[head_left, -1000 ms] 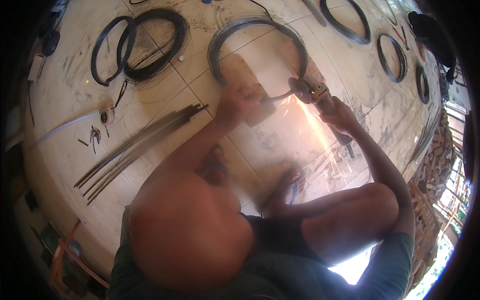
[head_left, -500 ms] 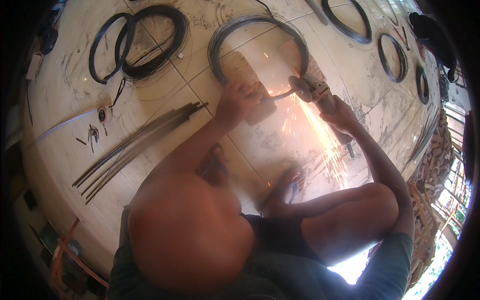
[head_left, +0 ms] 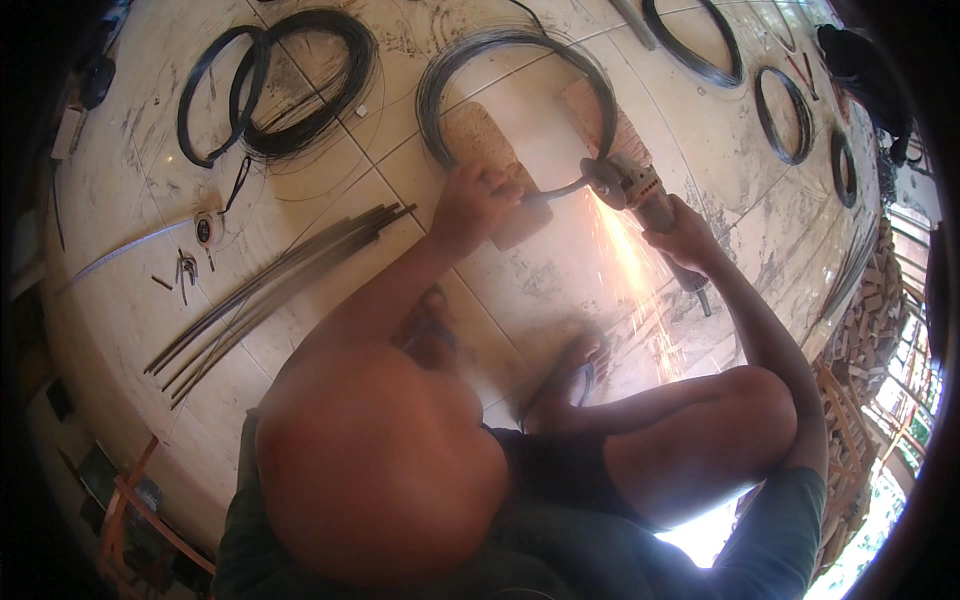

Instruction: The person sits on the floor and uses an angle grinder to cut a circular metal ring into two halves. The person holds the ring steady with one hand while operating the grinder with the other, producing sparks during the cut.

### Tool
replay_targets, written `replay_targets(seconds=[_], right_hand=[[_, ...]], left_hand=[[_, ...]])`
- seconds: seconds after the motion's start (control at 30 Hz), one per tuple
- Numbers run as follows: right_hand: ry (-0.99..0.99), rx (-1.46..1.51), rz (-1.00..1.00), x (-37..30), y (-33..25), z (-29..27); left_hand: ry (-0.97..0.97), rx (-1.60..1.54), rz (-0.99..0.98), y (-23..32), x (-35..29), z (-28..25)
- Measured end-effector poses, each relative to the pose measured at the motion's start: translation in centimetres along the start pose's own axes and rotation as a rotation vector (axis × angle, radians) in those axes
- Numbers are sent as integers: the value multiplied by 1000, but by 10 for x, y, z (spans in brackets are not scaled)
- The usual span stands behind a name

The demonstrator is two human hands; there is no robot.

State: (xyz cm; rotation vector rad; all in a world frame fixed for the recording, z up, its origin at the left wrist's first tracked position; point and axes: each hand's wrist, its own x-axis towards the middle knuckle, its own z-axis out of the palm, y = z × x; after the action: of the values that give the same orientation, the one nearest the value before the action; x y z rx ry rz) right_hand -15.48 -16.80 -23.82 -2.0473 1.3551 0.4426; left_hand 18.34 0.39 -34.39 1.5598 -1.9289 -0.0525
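Note:
My left hand [head_left: 472,205] presses a thin curved metal rod [head_left: 560,190] down on a wooden block [head_left: 478,140] on the tiled floor. My right hand [head_left: 688,238] grips the body of an angle grinder [head_left: 625,180]. Its disc meets the rod just right of the block. Bright sparks [head_left: 630,270] stream from the cut toward my right foot [head_left: 572,378]. A large coil of dark wire [head_left: 432,95] lies around the block.
A bundle of long straight rods [head_left: 280,285] lies left of my knee [head_left: 380,470], with small metal bits [head_left: 185,268] beside it. More dark wire coils [head_left: 300,95] sit far left, and rings [head_left: 783,115] far right. A second wooden block [head_left: 592,105] lies behind the grinder.
The spark stream has grown longer and brighter toward my feet. Both hands and the grinder have stayed almost in place.

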Motion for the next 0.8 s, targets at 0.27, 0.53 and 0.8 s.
replay_targets(seconds=[0.27,0.53,0.8], right_hand=[[-21,5,22,3,-8,-3],[10,61,-5,3,-5,0],[1,42,-37,5,-5,0]], left_hand=[[-7,-11,-8,-2,-1,0],[0,-3,-9,0,0,0],[6,-1,1,-2,-2,2]])
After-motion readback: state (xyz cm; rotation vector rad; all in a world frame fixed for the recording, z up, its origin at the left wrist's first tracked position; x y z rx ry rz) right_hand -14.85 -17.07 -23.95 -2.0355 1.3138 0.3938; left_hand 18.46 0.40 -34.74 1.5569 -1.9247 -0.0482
